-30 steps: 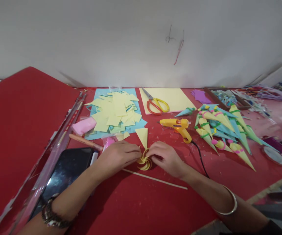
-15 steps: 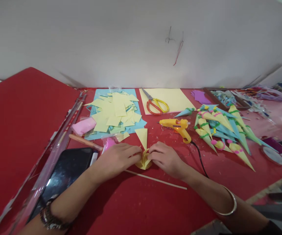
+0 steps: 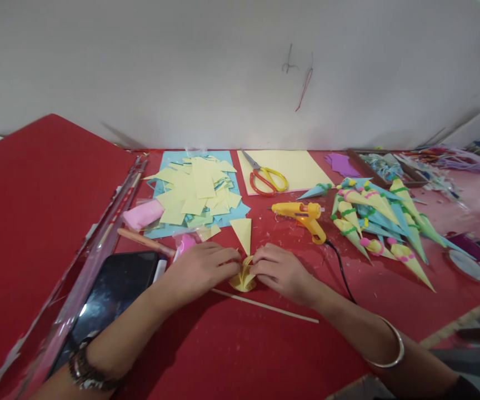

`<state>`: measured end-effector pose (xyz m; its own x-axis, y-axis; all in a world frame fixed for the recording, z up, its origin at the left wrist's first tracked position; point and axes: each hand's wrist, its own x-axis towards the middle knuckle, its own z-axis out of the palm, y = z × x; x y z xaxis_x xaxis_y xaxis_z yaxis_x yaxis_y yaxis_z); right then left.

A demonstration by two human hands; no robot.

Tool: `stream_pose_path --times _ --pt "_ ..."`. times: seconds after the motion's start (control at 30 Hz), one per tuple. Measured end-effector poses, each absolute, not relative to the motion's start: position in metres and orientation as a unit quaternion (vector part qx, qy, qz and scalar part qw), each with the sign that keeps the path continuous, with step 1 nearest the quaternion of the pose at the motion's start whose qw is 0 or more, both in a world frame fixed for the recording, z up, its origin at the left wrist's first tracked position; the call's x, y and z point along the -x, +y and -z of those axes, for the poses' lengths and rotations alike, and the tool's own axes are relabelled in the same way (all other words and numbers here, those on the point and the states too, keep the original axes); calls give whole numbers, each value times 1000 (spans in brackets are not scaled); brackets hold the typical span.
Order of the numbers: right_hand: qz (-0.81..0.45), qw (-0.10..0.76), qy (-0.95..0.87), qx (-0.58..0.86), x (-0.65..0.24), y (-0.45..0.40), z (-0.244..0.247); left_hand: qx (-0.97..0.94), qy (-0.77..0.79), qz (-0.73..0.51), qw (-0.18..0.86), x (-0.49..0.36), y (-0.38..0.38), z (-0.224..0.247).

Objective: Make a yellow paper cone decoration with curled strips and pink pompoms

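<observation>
Both my hands meet over a small yellow paper rosette (image 3: 243, 276) of curled petals on the red table (image 3: 240, 344). My left hand (image 3: 200, 269) pinches its left side and my right hand (image 3: 281, 271) pinches its right side. The rosette is squeezed narrow between my fingertips. A loose yellow paper triangle (image 3: 243, 232) lies just behind it. A thin pale stick (image 3: 265, 305) runs along the table below my hands.
A yellow glue gun (image 3: 302, 215) with a black cord lies behind my right hand. Red-and-yellow scissors (image 3: 266, 176) rest on a yellow sheet. Cut yellow squares (image 3: 196, 190) are heaped on blue paper. Decorated paper cones (image 3: 379, 219) lie right; a black phone (image 3: 113, 291) lies left.
The rosette, seen as a flat open swirl a second ago, is now pressed together and tipped up between my fingers. My hands have closed in slightly.
</observation>
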<state>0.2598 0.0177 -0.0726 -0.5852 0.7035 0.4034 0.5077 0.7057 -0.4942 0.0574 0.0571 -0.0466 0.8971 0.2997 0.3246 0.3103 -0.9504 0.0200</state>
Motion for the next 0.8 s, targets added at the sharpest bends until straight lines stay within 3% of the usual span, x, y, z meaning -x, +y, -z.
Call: stream_pose_path --times 0.33,0.8 --pt "-214 370 -793 435 -261 18 70 916 -274 242 -163 -55 56 44" --pt "-198 377 -790 440 -257 13 73 930 -199 307 -43 -56 53 49"
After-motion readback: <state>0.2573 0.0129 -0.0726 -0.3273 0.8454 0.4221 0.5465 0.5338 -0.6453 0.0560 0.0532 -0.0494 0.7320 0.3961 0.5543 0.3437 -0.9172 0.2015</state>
